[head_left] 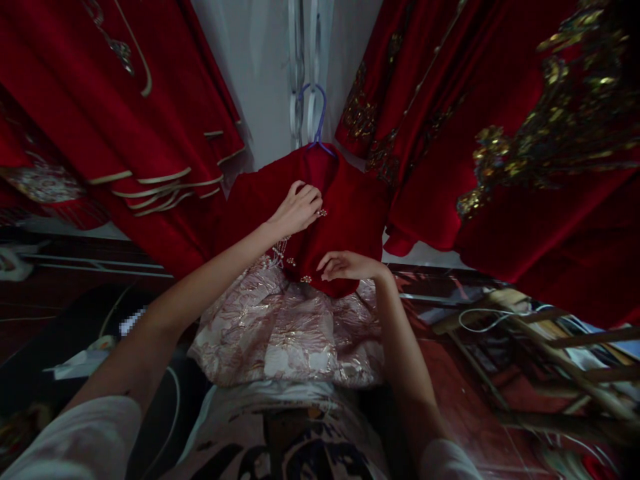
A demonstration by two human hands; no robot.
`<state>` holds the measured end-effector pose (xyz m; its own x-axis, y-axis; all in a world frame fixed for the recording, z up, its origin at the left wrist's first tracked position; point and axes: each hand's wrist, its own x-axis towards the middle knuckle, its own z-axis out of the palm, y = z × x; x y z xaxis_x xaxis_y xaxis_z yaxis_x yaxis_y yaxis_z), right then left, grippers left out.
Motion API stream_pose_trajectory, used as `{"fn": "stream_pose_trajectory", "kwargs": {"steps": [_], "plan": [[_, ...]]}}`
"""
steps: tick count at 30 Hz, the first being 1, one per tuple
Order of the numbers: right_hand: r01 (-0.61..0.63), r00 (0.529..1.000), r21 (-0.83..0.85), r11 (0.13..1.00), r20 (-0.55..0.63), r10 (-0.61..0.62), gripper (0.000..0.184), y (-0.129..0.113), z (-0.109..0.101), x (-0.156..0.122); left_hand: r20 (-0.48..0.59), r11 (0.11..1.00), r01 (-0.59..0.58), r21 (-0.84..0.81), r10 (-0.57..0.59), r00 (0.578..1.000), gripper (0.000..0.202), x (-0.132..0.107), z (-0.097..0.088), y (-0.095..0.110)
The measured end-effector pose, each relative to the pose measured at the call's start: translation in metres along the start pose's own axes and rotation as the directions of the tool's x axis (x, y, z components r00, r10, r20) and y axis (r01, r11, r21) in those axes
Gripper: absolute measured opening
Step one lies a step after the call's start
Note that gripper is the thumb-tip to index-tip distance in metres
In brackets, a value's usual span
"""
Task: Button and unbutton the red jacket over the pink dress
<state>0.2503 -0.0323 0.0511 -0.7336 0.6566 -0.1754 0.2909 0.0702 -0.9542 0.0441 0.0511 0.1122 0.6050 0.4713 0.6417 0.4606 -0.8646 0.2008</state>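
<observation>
A short red jacket (357, 207) hangs in front of me on a blue hanger (321, 120). Small beaded buttons (306, 279) run down its front, and a strand of beads (280, 250) dangles on the left. My left hand (299, 208) is closed on the jacket's front edge, fingers bent beside an upper button; the fingertips are partly hidden. Lower down, my right hand (347, 265) rests at the jacket's front, its fingers loosely bent and apart with nothing visible in them. Below the jacket spreads a pale pink and gold brocade skirt (300, 333).
Red garments with cream edging (165, 147) hang at the left. On the right hang red garments with gold sequins (550, 133). The hanger hooks over a pale metal bar (296, 60). A wooden rack (540, 340) with a white cable stands at the lower right.
</observation>
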Motion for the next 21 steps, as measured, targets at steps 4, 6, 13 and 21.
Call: {"fn": "stream_pose_trajectory", "kwargs": {"steps": [4,6,13,21], "plan": [[0.039,0.988,-0.043,0.998,-0.149,-0.045,0.03,-0.003,-0.004,-0.005,0.002,0.974,0.044,-0.222,-0.045,0.999,0.005,0.005,-0.008,-0.006],[0.06,0.975,-0.054,0.997,-0.212,-0.07,0.028,-0.006,-0.004,-0.007,0.031,0.953,0.085,-0.291,-0.08,0.996,0.006,0.008,-0.01,-0.009],[0.093,0.947,-0.07,0.993,-0.302,-0.11,0.021,-0.016,-0.001,-0.007,-0.019,0.779,0.236,-0.581,-0.303,0.953,0.002,0.014,-0.011,-0.018],[0.113,0.942,-0.057,0.992,-0.31,-0.125,0.023,-0.016,-0.001,-0.005,-0.001,0.829,0.219,-0.514,-0.256,0.967,0.002,0.014,-0.012,-0.022]]}}
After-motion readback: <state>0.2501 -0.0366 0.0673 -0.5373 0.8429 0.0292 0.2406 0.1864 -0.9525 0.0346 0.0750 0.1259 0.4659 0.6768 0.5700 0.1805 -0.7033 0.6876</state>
